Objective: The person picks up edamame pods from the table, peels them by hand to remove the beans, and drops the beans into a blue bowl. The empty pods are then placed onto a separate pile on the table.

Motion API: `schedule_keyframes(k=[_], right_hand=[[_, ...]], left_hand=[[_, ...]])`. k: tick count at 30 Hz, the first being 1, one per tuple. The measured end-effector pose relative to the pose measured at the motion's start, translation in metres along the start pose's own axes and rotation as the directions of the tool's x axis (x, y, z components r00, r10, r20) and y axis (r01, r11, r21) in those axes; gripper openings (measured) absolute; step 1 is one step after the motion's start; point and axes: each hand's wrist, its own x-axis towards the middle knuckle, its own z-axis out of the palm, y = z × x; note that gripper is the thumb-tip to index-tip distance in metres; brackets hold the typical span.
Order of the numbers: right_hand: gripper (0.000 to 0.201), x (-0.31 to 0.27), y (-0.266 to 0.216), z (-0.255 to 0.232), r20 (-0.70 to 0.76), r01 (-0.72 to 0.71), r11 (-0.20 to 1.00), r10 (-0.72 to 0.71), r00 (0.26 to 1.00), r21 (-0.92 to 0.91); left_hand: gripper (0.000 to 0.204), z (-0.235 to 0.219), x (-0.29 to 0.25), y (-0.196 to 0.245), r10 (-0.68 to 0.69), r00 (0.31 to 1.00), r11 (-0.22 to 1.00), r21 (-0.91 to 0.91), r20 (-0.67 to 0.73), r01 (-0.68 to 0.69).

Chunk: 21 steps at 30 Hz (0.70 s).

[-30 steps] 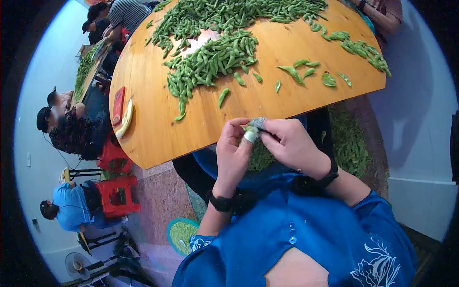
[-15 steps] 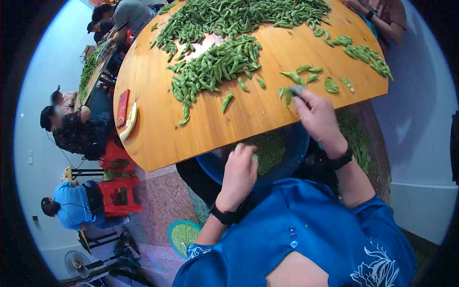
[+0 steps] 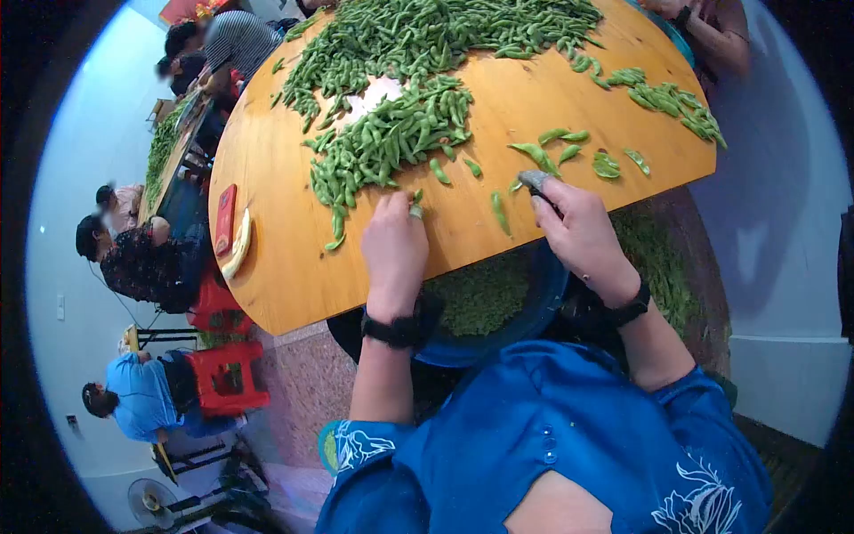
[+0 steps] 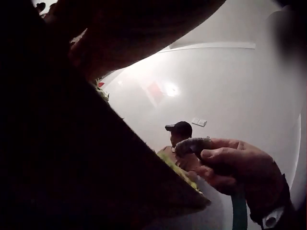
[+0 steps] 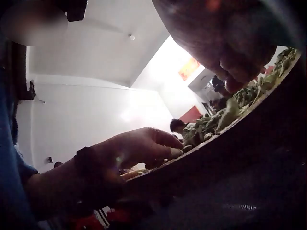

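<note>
My left hand (image 3: 394, 249) reaches over the wooden table's front part, its thumb and fingertips pinching a single green pod (image 3: 418, 196) at the tabletop. The thumb has a pale wrap. My right hand (image 3: 585, 233) is above the table edge, gripping a small dark object (image 3: 550, 205); grey wrapping covers a fingertip. Between the hands lies a green pod (image 3: 501, 214). In the left wrist view the right hand (image 4: 244, 165) shows the grey-wrapped fingertip; in the right wrist view the left hand (image 5: 136, 151) has its fingertips low at the table edge.
A large pod heap (image 3: 382, 133) covers the table's far part, with loose pods (image 3: 607, 165) at the right. A red object (image 3: 225, 214) and a pale curved item (image 3: 238, 245) lie left. Below the edge is a blue tub (image 3: 445, 356) of green beans. Other people sit around.
My left hand has risen from over the tub to the pod on the table. The right hand has gone from the left hand to the table edge; a pod now lies between them.
</note>
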Motion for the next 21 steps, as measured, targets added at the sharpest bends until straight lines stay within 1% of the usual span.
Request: schedule_keyframes(k=[1, 2, 3, 4, 5, 6, 7, 9, 10, 11, 13, 14, 15, 16, 17, 18, 19, 21], right_hand=[[0.020, 0.001, -0.003, 0.000, -0.008, -0.006, 1.000, 0.006, 1.000, -0.001], [0.020, 0.002, -0.008, -0.001, 0.116, -0.084, 0.988, 0.069, 0.991, 0.133], [0.020, 0.002, -0.013, -0.001, 0.245, -0.176, 0.951, 0.112, 0.963, 0.255], [0.020, 0.001, -0.016, 0.002, 0.243, -0.187, 0.949, 0.124, 0.962, 0.255], [0.020, 0.000, -0.019, 0.005, 0.389, -0.348, 0.866, 0.201, 0.899, 0.358], [0.019, 0.000, -0.021, 0.006, 0.533, -0.505, 0.751, 0.243, 0.810, 0.426], [0.019, -0.001, -0.023, 0.006, 0.533, -0.508, 0.749, 0.247, 0.809, 0.425], [0.017, -0.003, -0.027, 0.005, 0.605, -0.561, 0.697, 0.227, 0.763, 0.447], [0.017, -0.005, -0.026, 0.007, 0.604, -0.562, 0.696, 0.229, 0.763, 0.447], [0.016, -0.009, -0.023, 0.010, 0.610, -0.559, 0.699, 0.220, 0.761, 0.445], [0.016, -0.014, -0.021, 0.010, 0.616, -0.563, 0.699, 0.221, 0.756, 0.440], [0.015, -0.016, -0.021, 0.008, 0.624, -0.560, 0.706, 0.213, 0.752, 0.434], [0.015, -0.016, -0.022, 0.008, 0.632, -0.556, 0.713, 0.204, 0.748, 0.427], [0.015, -0.018, -0.021, 0.009, 0.633, -0.558, 0.714, 0.207, 0.746, 0.424], [0.014, -0.021, -0.020, 0.013, 0.610, -0.548, 0.708, 0.209, 0.765, 0.445], [0.014, -0.024, -0.020, 0.016, 0.585, -0.537, 0.702, 0.210, 0.783, 0.467], [0.014, -0.027, -0.020, 0.019, 0.587, -0.538, 0.703, 0.210, 0.782, 0.465], [0.014, -0.033, -0.023, 0.025, 0.514, -0.523, 0.651, 0.229, 0.826, 0.550]], left_hand=[[0.024, -0.003, -0.006, 0.004, 0.018, 0.999, 0.971, -0.237, 0.040, -0.008], [0.026, -0.006, -0.012, 0.008, 0.044, 0.996, 0.888, -0.460, 0.079, -0.002], [0.026, -0.010, -0.018, 0.015, 0.051, 0.995, 0.887, -0.462, 0.088, -0.004], [0.027, -0.015, -0.025, 0.025, -0.037, 0.970, 0.742, -0.644, 0.239, 0.187], [0.028, -0.020, -0.031, 0.034, -0.086, 0.913, 0.537, -0.753, 0.400, 0.380], [0.029, -0.025, -0.035, 0.041, -0.074, 0.908, 0.458, -0.795, 0.412, 0.398], [0.029, -0.022, -0.039, 0.043, -0.073, 0.906, 0.458, -0.794, 0.416, 0.401], [0.032, -0.017, -0.046, 0.045, -0.030, 0.942, 0.412, -0.854, 0.335, 0.317], [0.036, -0.018, -0.048, 0.046, -0.007, 0.952, 0.490, -0.829, 0.306, 0.270], [0.036, -0.018, -0.050, 0.046, -0.006, 0.951, 0.488, -0.829, 0.308, 0.271], [0.039, -0.018, -0.055, 0.049, 0.074, 0.981, 0.675, -0.734, 0.177, 0.082], [0.042, -0.021, -0.059, 0.053, 0.053, 0.980, 0.708, -0.699, 0.192, 0.099], [0.042, -0.019, -0.061, 0.054, 0.053, 0.980, 0.706, -0.701, 0.194, 0.101], [0.041, -0.015, -0.064, 0.053, 0.051, 0.989, 0.719, -0.693, 0.137, 0.059], [0.040, -0.011, -0.066, 0.053, 0.049, 0.996, 0.732, -0.682, 0.078, 0.017], [0.040, -0.008, -0.069, 0.053, 0.047, 0.996, 0.730, -0.683, 0.079, 0.019], [0.039, -0.006, -0.072, 0.053, 0.047, 0.998, 0.746, -0.665, 0.049, -0.003], [0.038, -0.004, -0.076, 0.054, 0.048, 0.999, 0.764, -0.645, 0.011, -0.030]])
